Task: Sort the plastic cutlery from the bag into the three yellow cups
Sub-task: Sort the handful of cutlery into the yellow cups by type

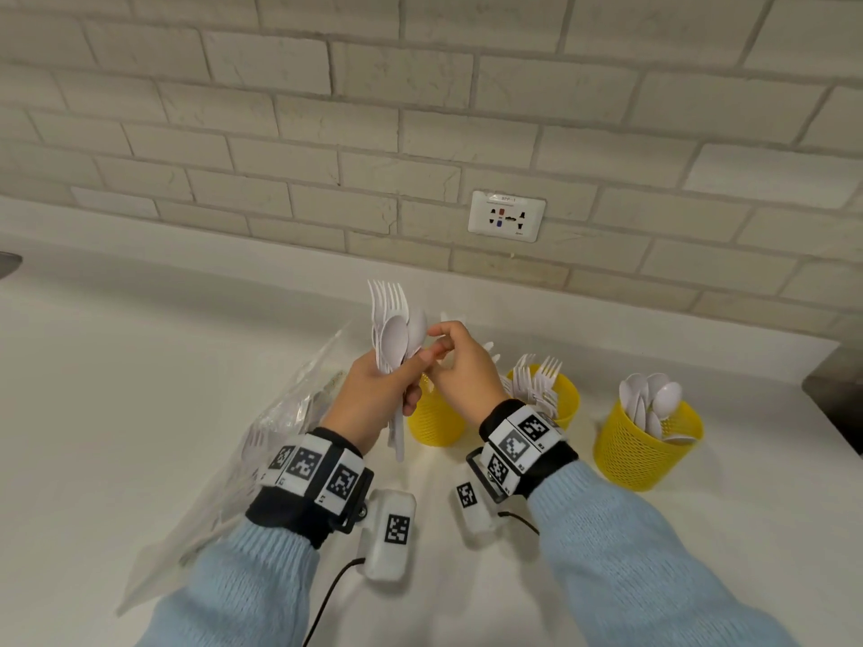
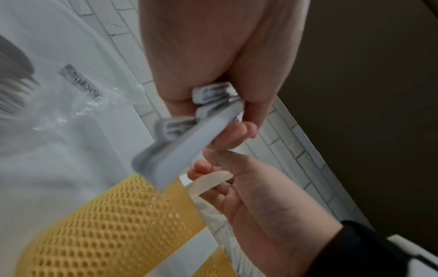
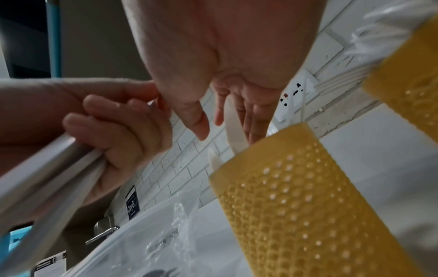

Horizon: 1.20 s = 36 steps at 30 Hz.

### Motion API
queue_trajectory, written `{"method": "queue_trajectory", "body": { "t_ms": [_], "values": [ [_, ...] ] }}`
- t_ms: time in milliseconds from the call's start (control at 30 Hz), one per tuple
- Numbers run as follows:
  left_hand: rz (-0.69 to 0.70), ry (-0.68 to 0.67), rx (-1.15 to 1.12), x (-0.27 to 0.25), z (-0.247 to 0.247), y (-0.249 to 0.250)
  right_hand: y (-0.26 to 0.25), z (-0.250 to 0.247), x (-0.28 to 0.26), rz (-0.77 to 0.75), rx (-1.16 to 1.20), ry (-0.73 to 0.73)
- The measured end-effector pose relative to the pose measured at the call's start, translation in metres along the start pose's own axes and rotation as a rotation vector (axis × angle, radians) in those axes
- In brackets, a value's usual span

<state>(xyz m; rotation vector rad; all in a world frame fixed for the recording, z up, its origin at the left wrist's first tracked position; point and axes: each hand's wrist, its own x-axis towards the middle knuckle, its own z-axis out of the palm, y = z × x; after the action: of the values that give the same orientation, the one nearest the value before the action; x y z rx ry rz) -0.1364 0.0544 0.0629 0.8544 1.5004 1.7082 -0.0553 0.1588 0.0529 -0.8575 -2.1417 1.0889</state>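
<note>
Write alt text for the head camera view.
A left hand grips a bundle of white plastic forks and spoons while the right hand reaches into it, above three yellow mesh cups on a white counter.

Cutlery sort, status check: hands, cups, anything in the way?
Left hand grips mixed bundle. Right hand at bundle's spoons, grip unclear. Forks in middle cup, spoons in right cup; bag left. Nothing blocking.

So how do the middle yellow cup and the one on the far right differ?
The middle cup holds forks, tines up; the right cup holds spoons, bowls up. The middle cup stands nearer the wall and is partly hidden behind the right hand; the right cup shows fully. Both are yellow mesh.
</note>
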Motion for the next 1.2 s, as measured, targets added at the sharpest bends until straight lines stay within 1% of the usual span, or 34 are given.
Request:
{"method": "queue_trajectory", "body": {
  "t_ms": [33, 100, 200, 300, 367, 433, 533, 633, 767, 933, 1033, 1100, 1200],
  "values": [
    [0.001, 0.009, 0.008, 0.0, 0.0, -0.001, 0.002, -0.003, 0.0, -0.013, -0.01, 0.025],
    [-0.011, 0.031, -0.012, 0.0, 0.0, -0.002, 0.005, -0.008, -0.003, -0.086, -0.016, 0.096],
    [-0.045, 0.017, -0.071, -0.002, 0.004, -0.002, 0.007, -0.015, -0.008, -0.185, 0.025, 0.198],
    [-0.031, -0.021, -0.043, -0.002, 0.01, -0.005, -0.001, -0.023, -0.012, -0.175, 0.086, 0.227],
    [-0.019, -0.059, -0.039, -0.003, 0.014, -0.008, -0.01, -0.031, -0.017, -0.16, 0.23, 0.211],
    [-0.016, -0.091, -0.017, -0.004, 0.02, -0.008, -0.018, -0.037, -0.024, -0.127, 0.371, 0.138],
    [-0.006, -0.113, 0.027, -0.006, 0.028, -0.006, -0.021, -0.041, -0.032, -0.035, 0.421, 0.02],
    [-0.003, -0.126, 0.044, -0.006, 0.035, -0.006, -0.017, -0.044, -0.038, 0.04, 0.495, 0.006],
    [0.0, -0.169, 0.095, -0.007, 0.048, -0.007, -0.009, -0.049, -0.049, 0.087, 0.496, -0.032],
    [0.009, -0.266, 0.069, -0.009, 0.058, -0.012, -0.001, -0.065, -0.05, 0.142, 0.484, 0.091],
    [0.009, -0.295, 0.066, -0.009, 0.06, -0.014, -0.005, -0.081, -0.052, 0.156, 0.643, 0.163],
    [-0.001, -0.285, 0.053, -0.009, 0.06, -0.017, -0.008, -0.092, -0.052, 0.104, 0.793, 0.241],
    [-0.085, -0.232, -0.015, -0.007, 0.061, -0.02, -0.01, -0.109, -0.049, 0.003, 0.925, 0.376]
  ]
}}
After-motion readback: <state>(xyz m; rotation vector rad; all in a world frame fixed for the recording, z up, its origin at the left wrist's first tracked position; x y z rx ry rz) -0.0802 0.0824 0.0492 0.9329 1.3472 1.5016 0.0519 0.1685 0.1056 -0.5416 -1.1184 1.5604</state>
